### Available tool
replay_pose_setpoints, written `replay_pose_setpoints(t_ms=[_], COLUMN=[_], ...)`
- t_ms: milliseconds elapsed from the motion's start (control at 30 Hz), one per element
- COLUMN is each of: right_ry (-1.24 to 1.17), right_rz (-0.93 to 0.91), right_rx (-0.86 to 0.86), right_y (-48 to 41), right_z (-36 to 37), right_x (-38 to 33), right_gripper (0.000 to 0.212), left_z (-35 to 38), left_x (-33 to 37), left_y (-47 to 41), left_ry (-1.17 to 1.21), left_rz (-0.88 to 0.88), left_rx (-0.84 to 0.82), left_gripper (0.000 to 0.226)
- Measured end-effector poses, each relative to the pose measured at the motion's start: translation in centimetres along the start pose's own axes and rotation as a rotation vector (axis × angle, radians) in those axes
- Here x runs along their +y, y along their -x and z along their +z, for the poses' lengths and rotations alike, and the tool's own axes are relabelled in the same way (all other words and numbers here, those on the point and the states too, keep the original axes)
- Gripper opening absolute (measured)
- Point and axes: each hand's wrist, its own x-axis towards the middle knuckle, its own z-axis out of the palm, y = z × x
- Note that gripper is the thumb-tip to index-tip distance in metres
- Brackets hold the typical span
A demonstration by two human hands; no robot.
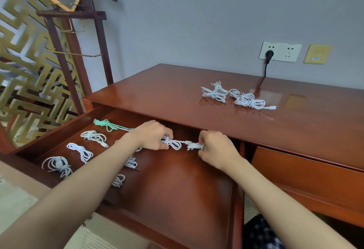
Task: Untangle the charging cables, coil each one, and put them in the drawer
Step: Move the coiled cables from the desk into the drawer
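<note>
Several coils lie in the open drawer as my left hand and right hand each pinch one end of a white cable above it, a bunch still waiting on the desk; I judge the job past halfway.

Left forearm covers part of a coiled cable in the drawer; its full shape can't be told. White cable: ends are buried under the fingers of left hand and right hand. Drawer front and both arms are cut by the bottom edge. Black cord drops behind the desk. Yellow card: print too small. Gold lattice is blurred.
</note>
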Motion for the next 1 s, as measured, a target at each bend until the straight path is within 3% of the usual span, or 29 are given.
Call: replay_pose_setpoints(t_ms=[367,533,633,833,1000], right_ry=[0.078,0.055,0.057,0.09,0.074], right_rz=[0.103,0.082,0.049,0.024,0.111], right_rx=[-0.129,-0.123,-0.064,0.1,0.174], right_y=[-0.2,-0.3,-0.5,-1.7,-4.1], right_z=[1.2,0.8,-0.1,-2.9,-5.1], right_x=[0.9,0.9,0.6,0.4,3.5], right_gripper=[0.015,0.035,0.029,0.019,0.024], left_z=[0.9,0.1,-1.0,-3.8,-6.8], left_x=[0.3,0.8,1.5,3.2,3.5], left_y=[-0.7,-0.7,-0.7,-1.7,-5.4], left_ry=[0.013,-0.059,-0.071,0.082,0.107], left_rz=[0.003,0.039,0.11,0.146,0.114], left_rx=[-0.079,-0.097,-0.046,0.139,0.271], left_gripper=[0.031,0.049,0.048,0.022,0.026])
